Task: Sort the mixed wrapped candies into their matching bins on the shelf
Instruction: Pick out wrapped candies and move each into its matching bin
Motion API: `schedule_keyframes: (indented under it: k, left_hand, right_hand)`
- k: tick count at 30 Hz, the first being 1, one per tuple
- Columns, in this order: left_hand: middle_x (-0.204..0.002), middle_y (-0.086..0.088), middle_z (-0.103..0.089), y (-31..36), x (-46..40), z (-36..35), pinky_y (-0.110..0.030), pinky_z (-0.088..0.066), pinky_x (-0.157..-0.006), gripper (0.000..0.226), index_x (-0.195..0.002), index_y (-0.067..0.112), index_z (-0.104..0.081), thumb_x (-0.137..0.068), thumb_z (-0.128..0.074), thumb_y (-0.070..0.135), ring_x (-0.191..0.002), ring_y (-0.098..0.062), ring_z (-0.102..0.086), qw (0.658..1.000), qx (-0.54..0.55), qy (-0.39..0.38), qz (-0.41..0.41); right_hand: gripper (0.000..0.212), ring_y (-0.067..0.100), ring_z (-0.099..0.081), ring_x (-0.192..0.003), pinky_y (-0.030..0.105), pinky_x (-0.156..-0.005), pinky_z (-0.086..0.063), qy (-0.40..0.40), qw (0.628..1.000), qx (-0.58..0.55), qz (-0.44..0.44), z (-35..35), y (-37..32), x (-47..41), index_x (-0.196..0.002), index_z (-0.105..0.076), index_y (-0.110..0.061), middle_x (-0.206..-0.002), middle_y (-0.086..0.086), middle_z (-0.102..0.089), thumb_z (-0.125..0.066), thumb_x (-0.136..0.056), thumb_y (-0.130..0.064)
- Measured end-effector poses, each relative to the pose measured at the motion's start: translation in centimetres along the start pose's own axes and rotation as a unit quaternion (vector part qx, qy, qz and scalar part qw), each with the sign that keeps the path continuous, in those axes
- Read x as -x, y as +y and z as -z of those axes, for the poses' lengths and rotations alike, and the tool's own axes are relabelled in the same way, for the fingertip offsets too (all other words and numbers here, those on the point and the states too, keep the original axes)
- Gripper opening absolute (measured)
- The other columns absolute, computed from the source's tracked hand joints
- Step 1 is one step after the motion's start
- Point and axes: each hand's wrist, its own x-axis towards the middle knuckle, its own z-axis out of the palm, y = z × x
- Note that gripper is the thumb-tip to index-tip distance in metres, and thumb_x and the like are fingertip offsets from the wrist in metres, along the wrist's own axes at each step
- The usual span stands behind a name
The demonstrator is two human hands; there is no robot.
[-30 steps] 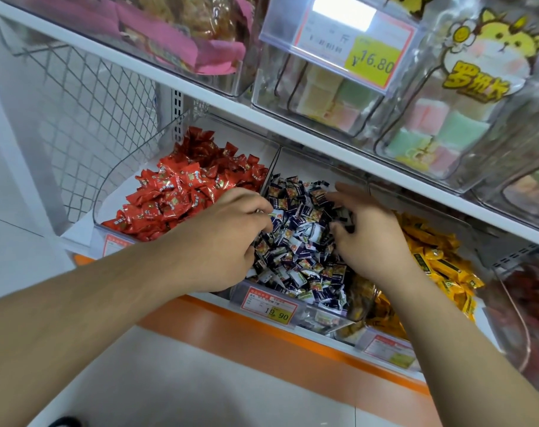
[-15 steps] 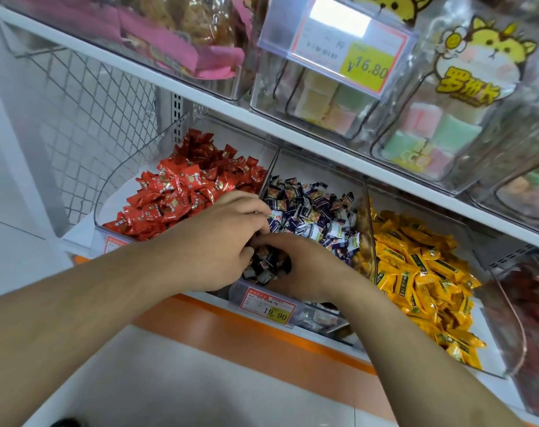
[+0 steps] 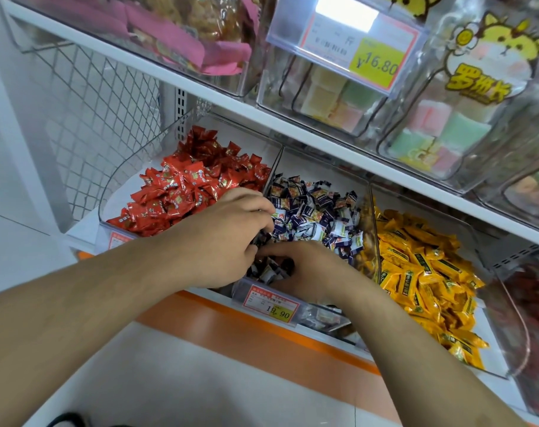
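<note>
A white lower shelf [image 3: 86, 234] ran from the left of the frame down toward the lower right, with an orange strip [image 3: 262, 329] along its front. Directly on it stood clear plastic bins side by side: the left bin [image 3: 132, 177] held red wrapped candies [image 3: 188, 183], the middle bin [image 3: 323, 320] held dark blue and white candies [image 3: 317, 217], and the bin to its right [image 3: 494, 362] held yellow candies [image 3: 422, 272]. At the far right edge another clear bin [image 3: 517, 309] showed something reddish, too blurred to make out. A price tag [image 3: 271, 306] sat on the middle bin's front. Across the top of the frame an upper shelf [image 3: 200, 97] carried more clear bins [image 3: 295, 103].
</note>
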Motion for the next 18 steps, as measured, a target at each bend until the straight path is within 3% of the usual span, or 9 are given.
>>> schedule_keyframes:
  k: [2, 8, 13, 16, 18]
  left_hand:
    - [-0.153, 0.023, -0.033, 0.0, 0.0, 0.0, -0.019, -0.018, -0.118, 0.035, -0.133, 0.028, -0.058, -0.099, -0.059, 0.019, -0.148, 0.001, -0.006, 1.000, 0.000, 0.001, -0.002]
    - [-0.152, 0.025, -0.033, 0.0, 0.1, -0.1, -0.017, -0.017, -0.115, 0.034, -0.131, 0.029, -0.059, -0.099, -0.059, 0.018, -0.147, 0.002, -0.006, 1.000, 0.003, 0.001, -0.001]
    - [-0.152, 0.025, -0.033, 0.0, 0.0, -0.1, -0.018, -0.018, -0.116, 0.035, -0.132, 0.030, -0.058, -0.099, -0.058, 0.017, -0.147, 0.002, -0.005, 1.000, 0.005, -0.003, 0.004]
    - [-0.152, 0.025, -0.032, 0.0, -0.1, -0.1, -0.019, -0.018, -0.117, 0.035, -0.133, 0.029, -0.058, -0.099, -0.058, 0.018, -0.147, 0.002, -0.005, 1.000, 0.004, -0.005, 0.005]
    - [-0.152, 0.024, -0.033, 0.0, -0.1, 0.0, -0.020, -0.019, -0.118, 0.035, -0.133, 0.029, -0.058, -0.099, -0.058, 0.018, -0.147, 0.001, -0.005, 1.000, 0.002, -0.006, 0.006]
  right_hand:
    - [0.058, 0.006, -0.066, -0.107, 0.035, -0.090, -0.059, 0.000, 1.000, -0.010, 0.011, 0.1, 0.1, 0.1, -0.131, -0.058, -0.055, -0.124, -0.018, -0.069, -0.076, -0.079, -0.040]
    - [0.030, 0.006, -0.064, -0.080, 0.035, -0.071, -0.059, 0.021, 0.999, -0.030, -0.018, 0.1, 0.0, 0.1, -0.099, -0.074, -0.040, -0.091, -0.014, -0.070, -0.077, -0.077, -0.021]
    - [0.021, -0.009, -0.061, -0.076, 0.010, -0.061, -0.044, 0.055, 0.997, -0.056, -0.022, 0.4, 0.7, 0.6, -0.096, -0.079, -0.037, -0.089, -0.022, -0.071, -0.085, -0.079, -0.026]
    - [0.020, -0.002, -0.064, -0.079, 0.026, -0.071, -0.056, 0.102, 0.991, -0.084, -0.038, 1.5, 0.9, 1.0, -0.096, -0.078, -0.040, -0.094, -0.018, -0.072, -0.088, -0.079, -0.039]
    - [0.018, -0.002, -0.064, -0.071, 0.025, -0.064, -0.054, 0.141, 0.984, -0.096, -0.048, 2.5, 1.0, 1.2, -0.095, -0.078, -0.041, -0.093, -0.018, -0.073, -0.088, -0.079, -0.041]
